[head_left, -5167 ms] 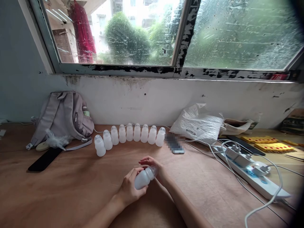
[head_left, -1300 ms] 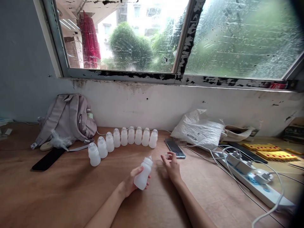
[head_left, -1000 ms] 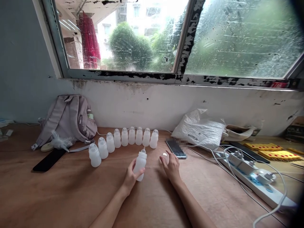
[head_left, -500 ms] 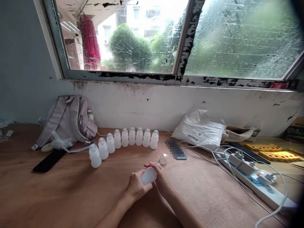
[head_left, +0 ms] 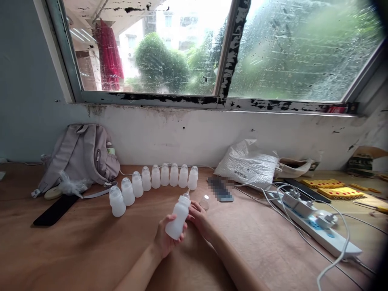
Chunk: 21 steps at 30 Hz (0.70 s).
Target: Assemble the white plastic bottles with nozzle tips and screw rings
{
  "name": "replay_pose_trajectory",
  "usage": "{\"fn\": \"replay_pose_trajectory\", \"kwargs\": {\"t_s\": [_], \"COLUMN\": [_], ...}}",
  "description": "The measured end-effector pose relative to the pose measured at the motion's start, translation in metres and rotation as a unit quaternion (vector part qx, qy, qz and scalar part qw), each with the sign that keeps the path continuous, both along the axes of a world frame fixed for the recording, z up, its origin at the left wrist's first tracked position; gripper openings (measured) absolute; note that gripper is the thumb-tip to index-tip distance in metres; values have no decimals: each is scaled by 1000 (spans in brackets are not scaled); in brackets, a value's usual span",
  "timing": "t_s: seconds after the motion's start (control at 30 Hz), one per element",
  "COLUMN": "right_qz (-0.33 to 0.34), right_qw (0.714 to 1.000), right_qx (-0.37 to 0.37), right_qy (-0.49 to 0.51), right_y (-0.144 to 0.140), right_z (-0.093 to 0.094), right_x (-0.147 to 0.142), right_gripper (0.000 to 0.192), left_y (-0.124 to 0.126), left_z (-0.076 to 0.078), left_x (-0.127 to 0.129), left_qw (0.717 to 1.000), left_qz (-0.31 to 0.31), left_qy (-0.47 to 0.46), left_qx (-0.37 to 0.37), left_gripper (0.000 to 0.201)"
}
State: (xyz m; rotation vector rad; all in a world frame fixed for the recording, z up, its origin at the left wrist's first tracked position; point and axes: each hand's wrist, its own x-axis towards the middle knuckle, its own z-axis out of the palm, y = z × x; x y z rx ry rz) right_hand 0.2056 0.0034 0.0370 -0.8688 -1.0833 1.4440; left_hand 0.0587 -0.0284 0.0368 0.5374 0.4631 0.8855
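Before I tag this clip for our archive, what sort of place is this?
Probably a makeshift workbench in a room by a window: a bare wooden table holds a row of small white bottles, a backpack and a power strip.

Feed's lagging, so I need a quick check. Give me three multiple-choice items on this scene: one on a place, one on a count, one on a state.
1. Where is the loose clear cap?
A on the floor
B on the table beside the phone
C screwed onto a bottle

2. How many bottles stand in the row?
A six
B nine
C twelve

3. The held bottle is:
A capped
B lying flat on the wood
C uncapped, in the left hand's grip

Answers:
1. B, the cap lies on the wood just left of the phone.
2. B, nine stand in the curved row.
3. C, its teat is bare and the left hand holds it off the table.
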Motion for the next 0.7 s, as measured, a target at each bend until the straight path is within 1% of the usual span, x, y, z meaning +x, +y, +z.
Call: {"fn": "replay_pose_trajectory", "kwargs": {"t_s": [0.07, 0.13, 0.23, 0.33, 0.53, 0.7], "right_qz": [-2, 3, -11, -30, -45, -51], "right_qw": [999, 998, 998, 998, 997, 998], "right_qx": [-22, -30, -16, -4, 1, 9], "right_qy": [25, 50, 61, 58, 61, 44], "right_y": [6, 9, 8, 7, 8, 11], "right_z": [-6, -8, -6, -5, -8, -7], "right_x": [2, 4, 5, 7, 10, 15], "right_gripper": [30, 29, 27, 24, 20, 19], "left_y": [4, 7, 8, 8, 10, 10], "left_z": [3, 4, 2, -3, -13, -11], "left_x": [-8, -13, -14, -11, -9, -13], "left_qw": [1000, 999, 995, 990, 985, 986], "left_qz": [12, 11, -15, -38, -67, -72], "left_qy": [18, 45, 94, 129, 147, 145], "left_qx": [12, 19, 30, 39, 53, 48], "left_gripper": [41, 41, 42, 41, 41, 41]}}
